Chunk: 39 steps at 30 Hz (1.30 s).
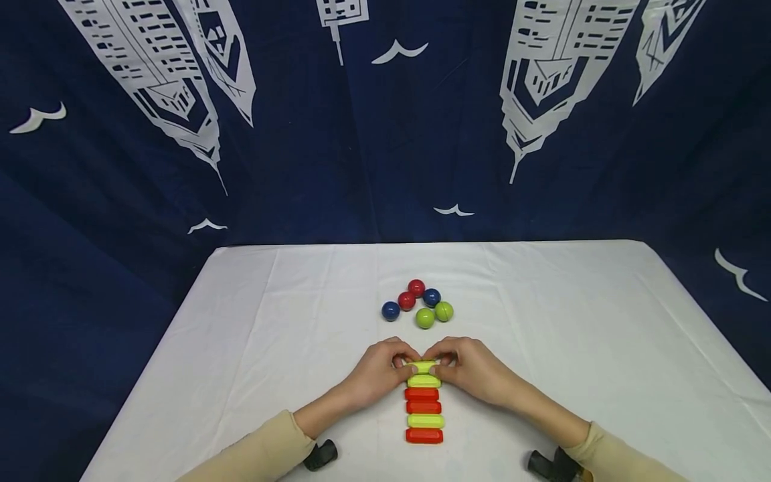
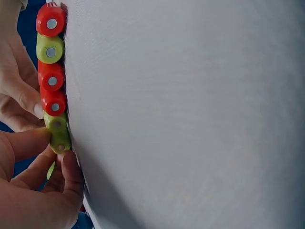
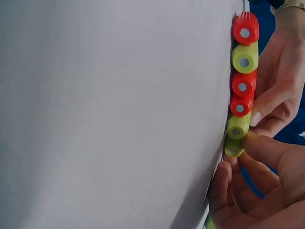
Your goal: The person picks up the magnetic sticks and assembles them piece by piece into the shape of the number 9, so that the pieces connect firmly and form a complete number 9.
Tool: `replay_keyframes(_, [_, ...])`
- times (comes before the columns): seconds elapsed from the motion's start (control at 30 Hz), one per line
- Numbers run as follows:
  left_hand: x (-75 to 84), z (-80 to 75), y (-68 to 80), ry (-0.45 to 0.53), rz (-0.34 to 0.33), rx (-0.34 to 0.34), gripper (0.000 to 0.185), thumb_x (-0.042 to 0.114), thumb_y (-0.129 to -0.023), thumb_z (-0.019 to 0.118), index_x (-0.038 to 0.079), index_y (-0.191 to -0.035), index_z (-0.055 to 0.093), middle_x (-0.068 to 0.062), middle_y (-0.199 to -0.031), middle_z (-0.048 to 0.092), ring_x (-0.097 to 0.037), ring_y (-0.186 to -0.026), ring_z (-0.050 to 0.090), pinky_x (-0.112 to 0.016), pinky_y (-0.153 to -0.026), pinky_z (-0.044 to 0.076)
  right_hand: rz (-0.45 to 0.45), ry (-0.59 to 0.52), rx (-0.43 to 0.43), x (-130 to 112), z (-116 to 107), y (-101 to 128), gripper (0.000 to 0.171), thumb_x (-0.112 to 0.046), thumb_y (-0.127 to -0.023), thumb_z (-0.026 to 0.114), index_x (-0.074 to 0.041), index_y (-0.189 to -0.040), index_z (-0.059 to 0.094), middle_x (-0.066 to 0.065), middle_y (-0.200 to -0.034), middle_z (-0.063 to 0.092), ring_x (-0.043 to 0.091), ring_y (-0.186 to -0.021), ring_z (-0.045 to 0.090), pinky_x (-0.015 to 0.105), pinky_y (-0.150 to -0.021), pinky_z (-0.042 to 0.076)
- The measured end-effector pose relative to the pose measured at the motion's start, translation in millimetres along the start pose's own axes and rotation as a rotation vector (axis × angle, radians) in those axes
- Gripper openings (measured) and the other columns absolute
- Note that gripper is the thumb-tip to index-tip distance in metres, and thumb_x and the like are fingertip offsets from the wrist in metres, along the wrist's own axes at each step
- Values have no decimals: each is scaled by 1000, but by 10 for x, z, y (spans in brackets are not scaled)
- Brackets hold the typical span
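- Dark blue cloth (image 1: 361, 167) with white skyscraper and bird prints is hanging behind a white-covered surface (image 1: 253, 321), and that is all I am getting for a backdrop on the head view.
- Down the middle of the surface I am watching a row of short bars (image 1: 424, 402) lying side by side, running from near edge to far: red, yellow-green, red, red, yellow-green, and one more yellow-green at the far end.
- I am seeing the left hand (image 1: 379, 371) and the right hand (image 1: 472, 368) meeting at that far end, both working the top yellow-green bar (image 1: 423, 366).
- The left grip is pinching the bar's left end, thumb and fingertips curled in on it; on the left wrist view the thumb (image 2: 28, 143) is pressing right against the green end piece (image 2: 59, 142).
- The right grip is doing the same on the right end, and the right wrist view is showing fingertips (image 3: 259, 143) closing round the last green piece (image 3: 233, 148), with the row's round metal-capped ends lining up beside it.
- The held bar is sitting just beside the next yellow-green bar; I cannot tell whether the two are touching.
- Beyond the hands, a cluster of six balls (image 1: 418, 304) is resting on the surface: two red, two blue, two green, bunched close together.
- Cream sleeves (image 1: 265, 448) are covering both forearms.
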<state>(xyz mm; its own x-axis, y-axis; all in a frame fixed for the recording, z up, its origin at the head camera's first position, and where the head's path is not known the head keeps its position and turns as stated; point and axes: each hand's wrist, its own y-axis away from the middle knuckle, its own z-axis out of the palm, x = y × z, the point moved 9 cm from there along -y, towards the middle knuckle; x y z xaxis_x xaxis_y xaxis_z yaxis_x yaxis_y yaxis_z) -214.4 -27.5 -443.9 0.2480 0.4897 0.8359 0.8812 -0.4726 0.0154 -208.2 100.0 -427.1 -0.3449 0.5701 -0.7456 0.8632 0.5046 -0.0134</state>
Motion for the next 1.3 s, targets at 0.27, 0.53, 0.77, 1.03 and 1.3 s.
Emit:
replay_keyframes(0.27, [-22, -102, -100, -38, 2, 62, 14, 3, -88, 70, 10, -100, 72, 6, -85, 56, -10, -75, 52, -23, -66, 43, 11, 21, 52, 30, -55, -123, 16, -3, -88, 70, -11, -101, 74, -8, -79, 62, 11, -71, 55, 25, -64, 47])
replay_keyframes(0.53, [1, -187, -250, -80, 56, 128, 15, -1, -87, 70, 7, -100, 71, 3, -84, 58, -9, -74, 52, -23, -67, 44, 28, -16, 132, 73, -144, -242, 16, 1, -87, 70, -5, -101, 73, -3, -75, 59, 15, -67, 53, 25, -60, 46])
replay_keyframes(0.77, [43, -223, -351, -106, 72, 189, 15, -3, -86, 70, 4, -99, 72, -1, -85, 59, -12, -75, 51, -24, -67, 43, 87, -1, 186, 143, -226, -325, 18, 2, -85, 71, -4, -102, 74, -1, -79, 62, 15, -66, 50, 24, -56, 42])
replay_keyframes(1.03, [33, -204, -409, -156, 58, 200, 15, -5, -86, 70, 3, -98, 71, -3, -90, 59, -17, -77, 53, -25, -67, 44, 110, 97, 218, 151, -273, -362, 17, -1, -85, 74, -5, -101, 74, -1, -83, 64, 13, -70, 54, 27, -63, 48])
replay_keyframes(1.3, [26, -189, -434, -163, 35, 182, 15, -3, -87, 69, 5, -100, 71, -1, -93, 61, -13, -77, 52, -25, -69, 45, 103, 175, 383, 199, -683, -345, 25, -4, -85, 74, -5, -110, 71, 10, -105, 63, 20, -80, 56, 34, -67, 45])
